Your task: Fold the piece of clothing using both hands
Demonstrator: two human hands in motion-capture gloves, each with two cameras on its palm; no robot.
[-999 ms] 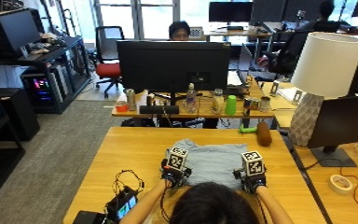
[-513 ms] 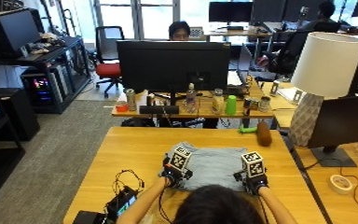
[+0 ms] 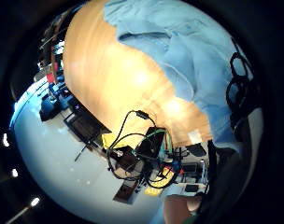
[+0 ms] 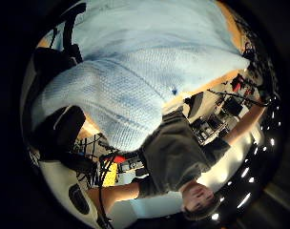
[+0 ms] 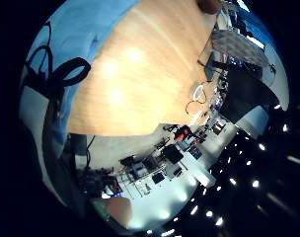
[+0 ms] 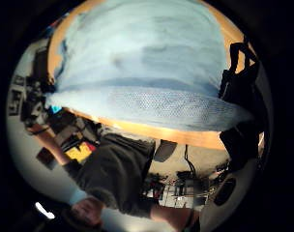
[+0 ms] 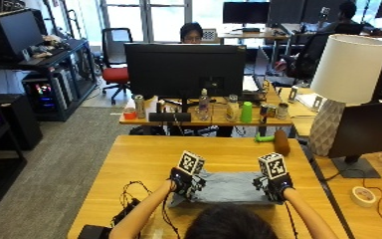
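Note:
A light blue knitted garment (image 7: 229, 188) lies on the wooden table (image 7: 144, 164) just in front of the person. My left hand (image 7: 186, 182) grips its left side and my right hand (image 7: 272, 184) grips its right side, both near the edge closest to the person. In the left thumb side palm view the garment (image 4: 135, 71) fills the picture and a black finger (image 4: 59, 129) curls against the cloth. The right thumb side palm view shows a raised fold of the garment (image 6: 152, 106) above the table's near edge (image 6: 185, 137).
A black device with tangled cables (image 7: 128, 209) sits at the table's near left. At the far right edge stand a brown bottle (image 7: 282, 142) and a green object (image 7: 264, 138). A white lamp (image 7: 340, 94) and a tape roll (image 7: 362, 195) are on the right-hand desk.
Both hands have stayed about where they were. The stretch of garment beyond them has grown shorter, and its far edge now lies closer to the hands.

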